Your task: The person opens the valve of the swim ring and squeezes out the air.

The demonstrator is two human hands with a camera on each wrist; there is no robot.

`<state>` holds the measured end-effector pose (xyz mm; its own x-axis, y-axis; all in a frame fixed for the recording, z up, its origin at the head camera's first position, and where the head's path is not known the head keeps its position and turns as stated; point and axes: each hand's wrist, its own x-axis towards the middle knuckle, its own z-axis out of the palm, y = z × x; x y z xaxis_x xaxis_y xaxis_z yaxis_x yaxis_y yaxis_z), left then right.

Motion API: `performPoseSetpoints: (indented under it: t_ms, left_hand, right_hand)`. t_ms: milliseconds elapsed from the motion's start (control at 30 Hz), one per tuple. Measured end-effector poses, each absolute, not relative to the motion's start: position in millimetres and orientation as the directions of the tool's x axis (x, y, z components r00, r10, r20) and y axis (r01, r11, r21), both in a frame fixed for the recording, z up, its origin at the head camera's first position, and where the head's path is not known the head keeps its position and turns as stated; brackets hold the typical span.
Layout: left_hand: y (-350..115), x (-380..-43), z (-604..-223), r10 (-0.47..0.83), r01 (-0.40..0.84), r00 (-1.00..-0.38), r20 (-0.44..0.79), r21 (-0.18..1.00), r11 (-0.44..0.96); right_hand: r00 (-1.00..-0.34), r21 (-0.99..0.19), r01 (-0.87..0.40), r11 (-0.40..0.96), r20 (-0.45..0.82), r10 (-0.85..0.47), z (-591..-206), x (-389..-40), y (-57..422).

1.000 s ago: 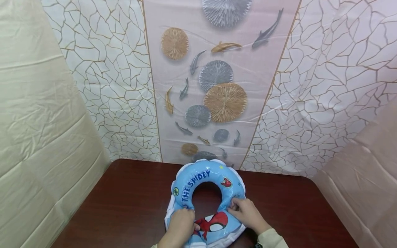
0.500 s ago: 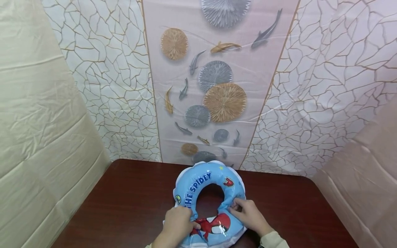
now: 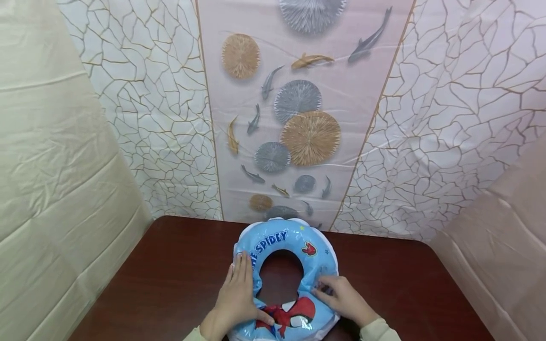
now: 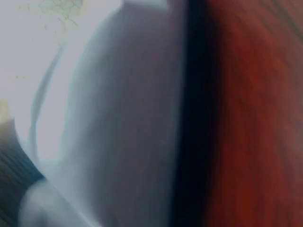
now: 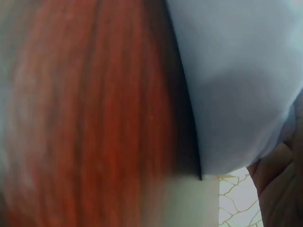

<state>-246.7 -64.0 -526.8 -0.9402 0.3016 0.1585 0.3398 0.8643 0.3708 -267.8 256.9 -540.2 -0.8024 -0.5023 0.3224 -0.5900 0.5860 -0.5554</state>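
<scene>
A blue inflatable swim ring (image 3: 283,233) with a white scalloped edge lies on the dark wooden table. "SPIDEY" lettering and a red masked figure are printed on it. My left hand (image 3: 236,298) rests on the ring's left side, fingers straight and thumb spread towards the figure. On the right side my right hand (image 3: 343,296) pinches the ring's surface with curled fingers; what exactly sits between the fingertips is too small to tell. The left wrist view is filled by the ring's blurred white side (image 4: 123,113). In the right wrist view the ring's pale underside (image 5: 241,94) hides most of the hand.
The reddish-brown table (image 3: 170,265) extends to both sides of the ring. Behind it hangs a cloth (image 3: 273,118) printed with fish and round leaves. Plain beige cloth (image 3: 64,189) closes off the left side, with more on the right.
My left hand has let go of its grip on the ring's inner left edge and now lies flat on the left side, fingers extended. The ring has shifted slightly left; the right hand stays in place.
</scene>
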Motion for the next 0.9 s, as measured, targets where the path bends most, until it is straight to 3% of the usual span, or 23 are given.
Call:
performPoseSetpoints:
  t_ms: [233,367,600,900]
  left_hand:
    - [-68,-254,-533,0.414,0.400,-0.908,0.056,0.405,0.822]
    - [-68,-254,-533,0.430,0.401,-0.903,0.024,0.411,0.819]
    - [-67,-253,-529,0.438,0.399,-0.899,0.004,0.419,0.815]
    - [-64,-249,-520,0.462,0.438,-0.886,0.044,0.409,0.801]
  right_hand:
    - [-0.738,-0.310,-0.641,0.703,0.501,-0.452,-540,-266,258]
    - [-0.778,-0.359,-0.608,0.708,0.444,-0.443,-535,-265,257]
    - [-0.766,-0.398,-0.639,0.658,0.407,-0.498,-530,-269,254]
    - [-0.817,-0.504,-0.576,0.644,0.336,-0.468,-532,-269,251]
